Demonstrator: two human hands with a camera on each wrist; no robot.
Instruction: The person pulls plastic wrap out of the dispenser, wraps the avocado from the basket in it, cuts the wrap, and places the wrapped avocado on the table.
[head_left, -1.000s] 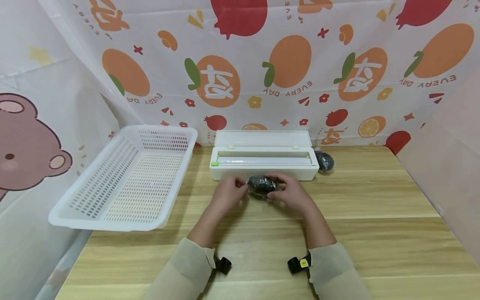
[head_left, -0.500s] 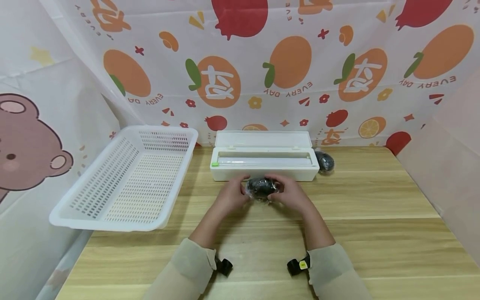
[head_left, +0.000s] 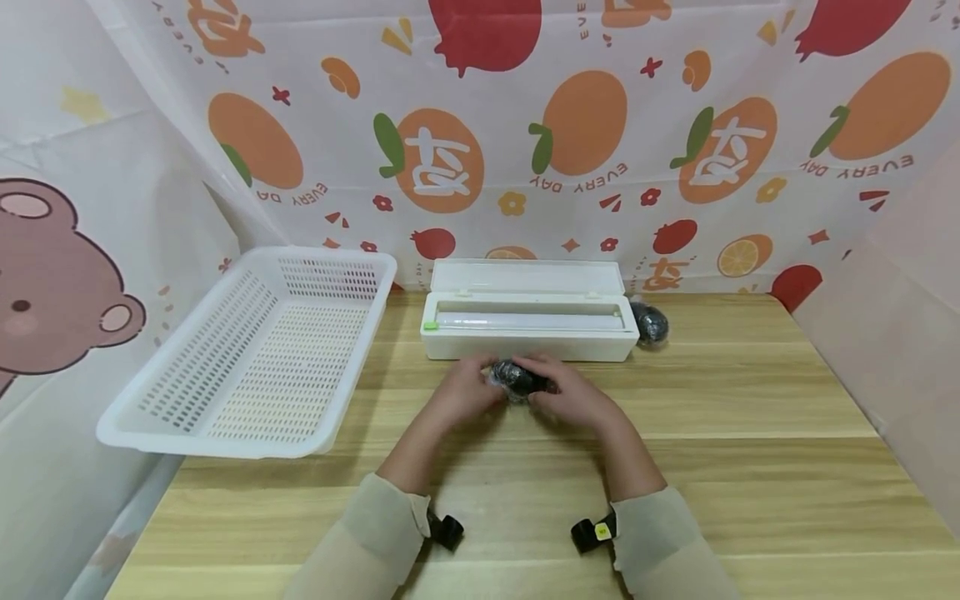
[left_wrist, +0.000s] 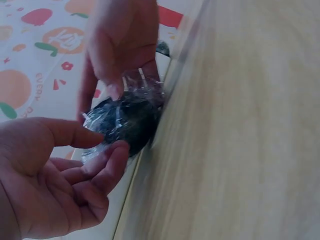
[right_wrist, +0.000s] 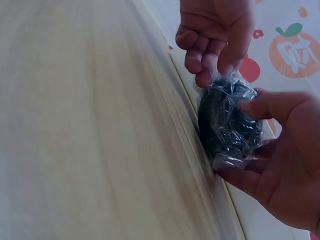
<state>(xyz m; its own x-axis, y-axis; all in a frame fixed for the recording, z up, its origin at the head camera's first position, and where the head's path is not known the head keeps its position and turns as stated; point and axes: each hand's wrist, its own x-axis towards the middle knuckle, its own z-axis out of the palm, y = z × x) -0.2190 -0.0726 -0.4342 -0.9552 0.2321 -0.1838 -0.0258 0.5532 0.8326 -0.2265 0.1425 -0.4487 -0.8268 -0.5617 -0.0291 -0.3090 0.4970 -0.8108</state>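
Observation:
Between my two hands is a dark, oval item in clear cling film point(head_left: 517, 378), held low over the table just in front of the white box. My left hand point(head_left: 461, 390) pinches the film at its left end, thumb against fingertips, as the left wrist view shows. My right hand point(head_left: 567, 393) grips the other end, the thumb pressing on top and the fingers curled beneath. In the right wrist view the film point(right_wrist: 231, 120) looks crumpled over the item's dark surface. Behind my hands stands the open white cling film dispenser point(head_left: 529, 344), a roll point(head_left: 525, 322) lying inside.
A second dark film-wrapped item point(head_left: 651, 323) lies against the dispenser's right end. To the left stands a white perforated plastic basket point(head_left: 327, 433). The wooden table point(head_left: 750, 483) extends in front and to the right, with a printed cloth point(head_left: 510, 125) hanging behind.
The wrapped item has turned between my hands. My left hand has closed in around its end, and my right hand has shifted slightly left, covering more of it.

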